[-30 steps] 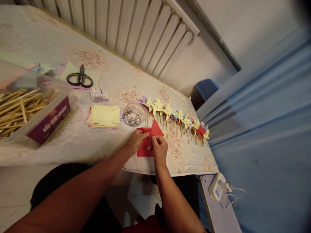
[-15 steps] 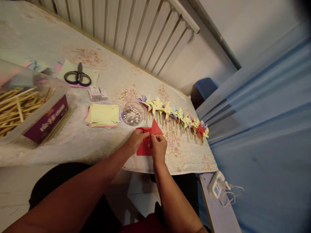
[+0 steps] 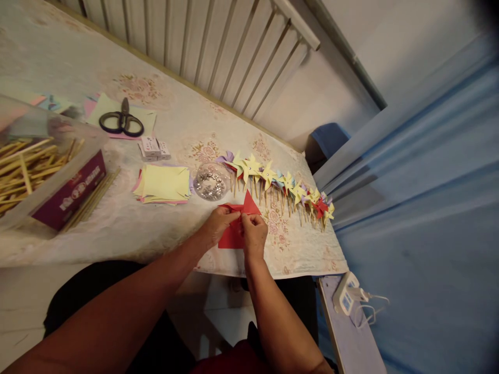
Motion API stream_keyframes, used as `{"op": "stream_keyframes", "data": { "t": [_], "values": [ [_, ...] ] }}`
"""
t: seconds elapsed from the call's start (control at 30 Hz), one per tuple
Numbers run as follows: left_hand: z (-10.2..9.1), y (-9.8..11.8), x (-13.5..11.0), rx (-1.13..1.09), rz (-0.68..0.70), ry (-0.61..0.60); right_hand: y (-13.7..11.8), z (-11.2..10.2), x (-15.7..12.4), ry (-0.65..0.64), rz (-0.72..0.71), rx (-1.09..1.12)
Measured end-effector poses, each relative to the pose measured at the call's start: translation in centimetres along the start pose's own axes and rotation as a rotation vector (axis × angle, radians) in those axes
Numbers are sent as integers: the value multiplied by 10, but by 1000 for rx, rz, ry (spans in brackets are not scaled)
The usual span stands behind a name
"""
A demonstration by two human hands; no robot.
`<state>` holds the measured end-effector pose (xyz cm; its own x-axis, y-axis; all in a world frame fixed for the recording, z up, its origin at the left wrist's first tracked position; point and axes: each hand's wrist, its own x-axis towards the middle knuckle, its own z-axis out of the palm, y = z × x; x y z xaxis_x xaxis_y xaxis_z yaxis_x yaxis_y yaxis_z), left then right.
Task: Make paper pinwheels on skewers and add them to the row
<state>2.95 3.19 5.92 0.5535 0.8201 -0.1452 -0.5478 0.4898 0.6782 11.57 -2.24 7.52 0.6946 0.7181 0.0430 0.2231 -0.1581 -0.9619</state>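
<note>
Between my two hands is a red paper pinwheel point(image 3: 231, 239), partly folded, with one pointed corner standing up toward the far side. My left hand point(image 3: 220, 222) grips its left part, thumb and fingers pressed together. My right hand point(image 3: 254, 231) pinches the paper near its middle; whatever small item may sit under those fingertips is hidden. Just beyond my left hand stands a round clear dish point(image 3: 211, 182) holding small shiny metal pieces. A stack of yellow and pink paper squares point(image 3: 165, 184) lies to its left.
Finished pinwheels on sticks point(image 3: 287, 183) lie in a row at the far right. Black-handled scissors point(image 3: 122, 122) rest on paper, near small white boxes point(image 3: 153, 148). A clear bin of sticks point(image 3: 93, 136) stands at left. A power strip point(image 3: 346, 294) sits right of the table.
The view has shifted very slightly. Both hands stay on the red paper in almost the same pose.
</note>
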Motion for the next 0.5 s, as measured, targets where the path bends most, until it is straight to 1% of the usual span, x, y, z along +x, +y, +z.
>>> {"op": "stream_keyframes", "data": {
  "t": [0.3, 0.5],
  "values": [
    [3, 2, -2, -14, -9, 21, 0, -2, 1, 13, -2, -44],
    [3, -2, -1, 10, 10, -12, 5, 0, 1, 26, -26, -52]
  ]
}}
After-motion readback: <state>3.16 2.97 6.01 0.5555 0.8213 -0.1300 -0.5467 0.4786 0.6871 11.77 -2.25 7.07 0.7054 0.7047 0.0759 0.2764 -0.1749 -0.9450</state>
